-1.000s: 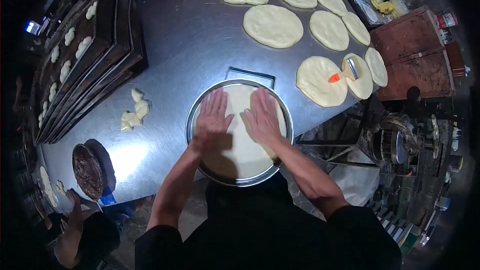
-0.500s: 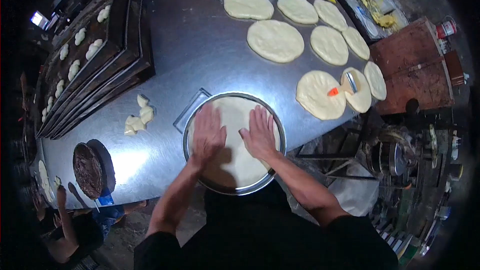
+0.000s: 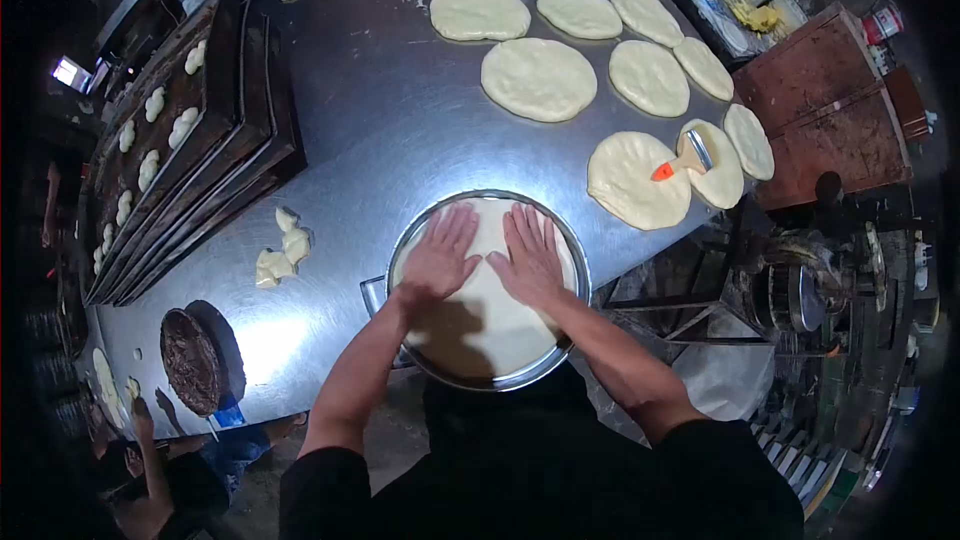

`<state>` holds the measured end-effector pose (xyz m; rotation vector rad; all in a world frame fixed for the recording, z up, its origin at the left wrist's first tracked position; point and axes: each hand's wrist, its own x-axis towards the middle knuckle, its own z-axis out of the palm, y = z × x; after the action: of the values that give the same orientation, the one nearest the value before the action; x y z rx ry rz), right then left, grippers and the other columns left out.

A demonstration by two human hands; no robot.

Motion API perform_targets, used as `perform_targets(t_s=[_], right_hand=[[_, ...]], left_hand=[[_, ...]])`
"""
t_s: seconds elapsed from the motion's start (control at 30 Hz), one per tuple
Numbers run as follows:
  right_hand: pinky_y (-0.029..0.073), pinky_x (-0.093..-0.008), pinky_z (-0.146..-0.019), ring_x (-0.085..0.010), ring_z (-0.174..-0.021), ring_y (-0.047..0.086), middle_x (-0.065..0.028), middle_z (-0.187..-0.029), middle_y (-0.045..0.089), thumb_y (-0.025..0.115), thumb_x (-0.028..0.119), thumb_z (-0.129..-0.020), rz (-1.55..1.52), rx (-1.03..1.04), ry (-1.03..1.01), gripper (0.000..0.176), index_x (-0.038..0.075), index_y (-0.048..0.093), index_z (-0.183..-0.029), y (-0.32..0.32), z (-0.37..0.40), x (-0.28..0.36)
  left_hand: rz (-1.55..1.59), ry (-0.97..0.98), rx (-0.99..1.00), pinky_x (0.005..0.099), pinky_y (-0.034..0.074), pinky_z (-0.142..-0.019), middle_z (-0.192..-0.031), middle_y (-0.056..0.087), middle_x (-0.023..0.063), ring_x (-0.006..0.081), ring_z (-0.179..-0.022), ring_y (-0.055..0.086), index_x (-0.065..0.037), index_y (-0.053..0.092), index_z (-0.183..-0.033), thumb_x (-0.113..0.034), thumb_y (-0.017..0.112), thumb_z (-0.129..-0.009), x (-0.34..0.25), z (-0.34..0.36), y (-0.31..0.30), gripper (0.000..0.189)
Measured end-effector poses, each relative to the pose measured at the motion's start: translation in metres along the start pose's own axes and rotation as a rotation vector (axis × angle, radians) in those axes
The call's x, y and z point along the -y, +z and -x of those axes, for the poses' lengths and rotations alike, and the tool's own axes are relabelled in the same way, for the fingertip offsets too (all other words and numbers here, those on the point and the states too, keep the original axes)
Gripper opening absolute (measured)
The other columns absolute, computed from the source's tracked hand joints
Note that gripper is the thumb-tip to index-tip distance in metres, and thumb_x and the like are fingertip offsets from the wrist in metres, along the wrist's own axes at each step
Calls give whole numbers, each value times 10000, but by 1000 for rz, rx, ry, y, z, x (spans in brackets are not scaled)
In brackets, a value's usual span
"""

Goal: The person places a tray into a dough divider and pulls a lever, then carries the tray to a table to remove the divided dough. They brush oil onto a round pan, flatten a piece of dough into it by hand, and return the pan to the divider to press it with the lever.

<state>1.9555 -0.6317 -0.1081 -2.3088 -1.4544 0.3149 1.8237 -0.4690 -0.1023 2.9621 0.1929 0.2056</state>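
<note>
Two hands [image 3: 437, 262] [image 3: 528, 260] flat; smooth dough [image 3: 490, 325], round steel pan [image 3: 478, 386].

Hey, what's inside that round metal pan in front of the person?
A flat sheet of pale dough fills the round metal pan, with the left hand and right hand pressed flat on it. The pan's bottom is covered by the dough, so it cannot be seen.

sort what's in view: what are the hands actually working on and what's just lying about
In hand: left hand and right hand, both flat on the dough sheet in the round metal pan.

Lying about: flattened dough rounds, orange-handled brush, dough scraps, stacked trays, dark round dish.
</note>
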Motion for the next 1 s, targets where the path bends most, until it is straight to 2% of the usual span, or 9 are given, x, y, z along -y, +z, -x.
perform_targets(t_s=[0.17, 0.2, 0.27, 0.3, 0.4, 0.6, 0.67, 0.8, 1.0], right_hand=[[115, -507, -1157, -390, -1427, 166, -221, -1518, 243, 484, 390, -935, -33, 40, -228, 676, -39, 305, -1425, -10, -21, -22], [116, -516, -1155, -384, -1425, 178, -228, -1511, 255, 468, 395, -941, -135, 149, -232, 660, -50, 332, -1409, -13, -34, -27], [114, -521, -1154, -381, -1426, 180, -228, -1510, 258, 469, 404, -940, -105, 13, -137, 666, -52, 335, -1407, -19, -23, -17], [112, -525, -1153, -377, -1426, 183, -229, -1508, 262, 470, 412, -939, -80, -89, -39, 673, -53, 338, -1406, -19, -12, -14], [107, -527, -1154, -373, -1426, 186, -219, -1510, 266, 488, 414, -932, 21, -23, 0, 681, -48, 340, -1409, -4, 0, -18], [119, -492, -1162, -358, -1420, 208, -184, -1513, 285, 482, 399, -937, -72, 93, -278, 657, -21, 337, -1420, -22, -38, -41], [118, -493, -1163, -354, -1422, 206, -192, -1512, 282, 481, 396, -938, -55, -5, -189, 657, -23, 331, -1422, -21, -25, -29], [120, -490, -1165, -346, -1427, 199, -207, -1511, 271, 480, 390, -939, -46, -39, -72, 662, -29, 317, -1424, -16, -11, -30], [131, -444, -1172, -310, -1436, 187, -193, -1527, 242, 483, 400, -941, -12, 7, -164, 673, -27, 304, -1429, -30, -19, -51]], left_hand=[[-46, -184, -58, 470, 233, -1138, -1477, 342, 213, 334, -1391, 304, 18, 372, -1408, -350, 528, -916, -23, 16, -5, 633], [-29, -290, -15, 471, 237, -1136, -1475, 345, 215, 337, -1390, 305, 20, 378, -1402, -335, 533, -911, -30, 24, -7, 626], [-28, -467, 145, 470, 239, -1135, -1479, 334, 219, 340, -1393, 297, 17, 378, -1400, -302, 552, -890, -26, 17, -17, 626], [-30, -462, 128, 470, 239, -1135, -1479, 334, 219, 340, -1393, 297, 17, 378, -1400, -302, 552, -890, -20, 1, -16, 626], [-38, 67, 15, 491, 187, -1149, -1484, 325, 217, 351, -1408, 258, 19, 347, -1416, -363, 495, -927, -6, -23, 0, 638], [-83, -226, 9, 509, 181, -1147, -1491, 335, 184, 327, -1411, 262, 0, 367, -1415, -421, 482, -930, -23, 5, 9, 652], [-139, -416, 134, 506, 207, -1142, -1468, 374, 187, 327, -1401, 286, 0, 418, -1386, -378, 515, -921, -30, 4, -5, 607], [-128, -93, -5, 477, 179, -1159, -1509, 299, 188, 321, -1419, 247, 1, 336, -1432, -387, 501, -927, -21, -22, 11, 658], [-89, -347, 115, 483, 122, -1169, -1550, 181, 199, 324, -1449, 147, 7, 223, -1476, -434, 436, -950, -28, -13, 13, 719]])
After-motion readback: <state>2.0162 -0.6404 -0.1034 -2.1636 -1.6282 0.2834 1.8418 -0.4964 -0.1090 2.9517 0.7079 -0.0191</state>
